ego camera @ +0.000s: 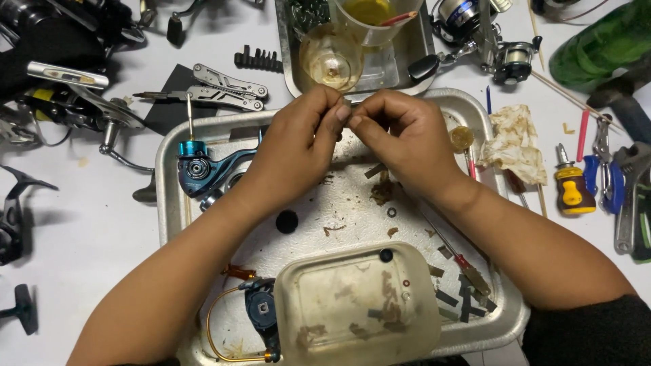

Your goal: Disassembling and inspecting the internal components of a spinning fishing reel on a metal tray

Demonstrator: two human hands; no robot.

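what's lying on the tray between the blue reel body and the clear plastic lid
In the head view, a small round black cap lies on the metal tray between the blue reel body and the clear plastic lid; the person's left forearm crosses above that stretch.

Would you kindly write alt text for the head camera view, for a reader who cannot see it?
Two bare hands, left hand and right hand, meet fingertip to fingertip over a grimy metal tray, pinching something too small to identify. A blue fishing reel body lies in the tray, a multi-tool and a yellow screwdriver outside it.
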